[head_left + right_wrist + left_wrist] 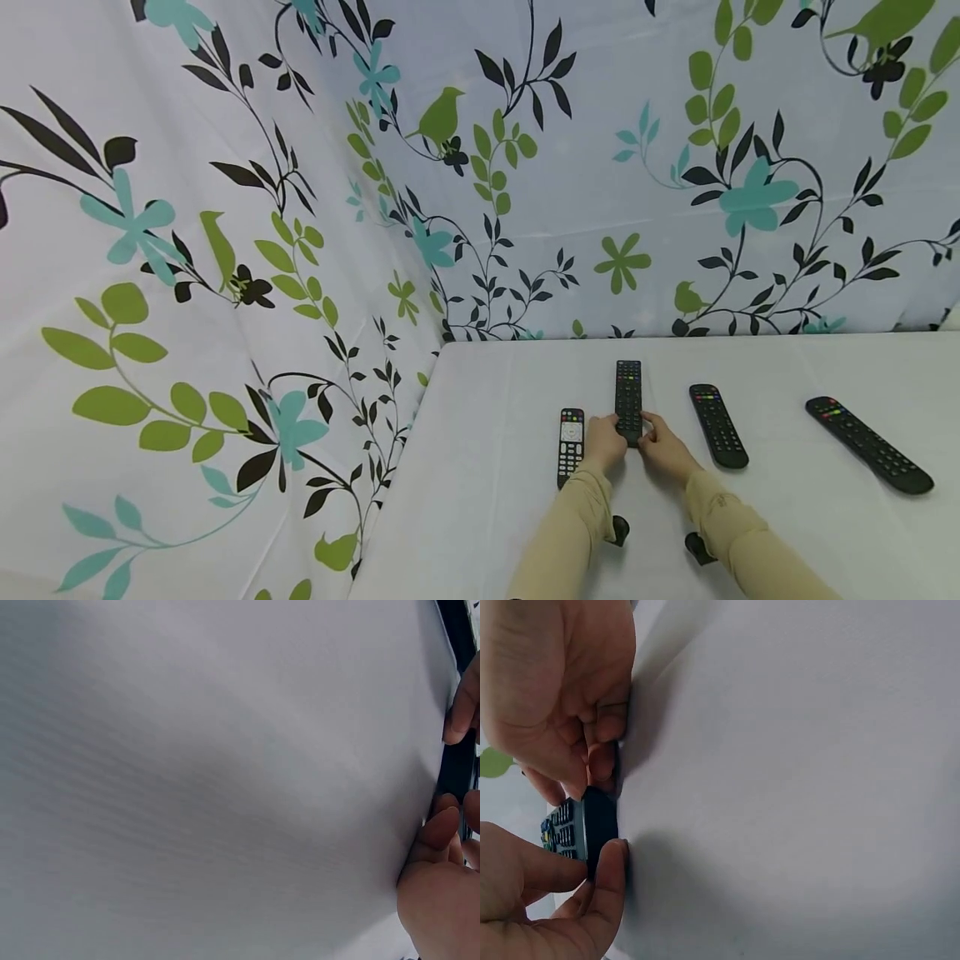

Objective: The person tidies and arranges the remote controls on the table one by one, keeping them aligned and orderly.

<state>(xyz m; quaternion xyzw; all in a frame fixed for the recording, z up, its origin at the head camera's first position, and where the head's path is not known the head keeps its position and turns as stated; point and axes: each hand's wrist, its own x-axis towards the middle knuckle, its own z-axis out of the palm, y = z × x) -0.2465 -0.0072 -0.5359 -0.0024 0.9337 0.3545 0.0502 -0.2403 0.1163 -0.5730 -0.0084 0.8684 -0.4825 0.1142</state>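
A long black remote control (628, 396) lies lengthwise on the white table, its near end between both hands. My left hand (604, 442) pinches its left edge near the bottom, and my right hand (667, 450) pinches the right edge. From the left wrist view, the near end of the remote (600, 825) faces the camera, with thumbs and fingertips on either side. Beside my left hand lies a slimmer black remote with pale keys (572, 442), partly covered by the sleeve. Another black remote (718, 425) rests at a slant to the right of my right hand.
Farther right, a larger black remote (870, 446) lies diagonally on the white table (480, 467). A white curtain with leaf and bird prints (622, 200) hangs behind the table and along its left side. Small black devices (700, 548) sit at both wrists.
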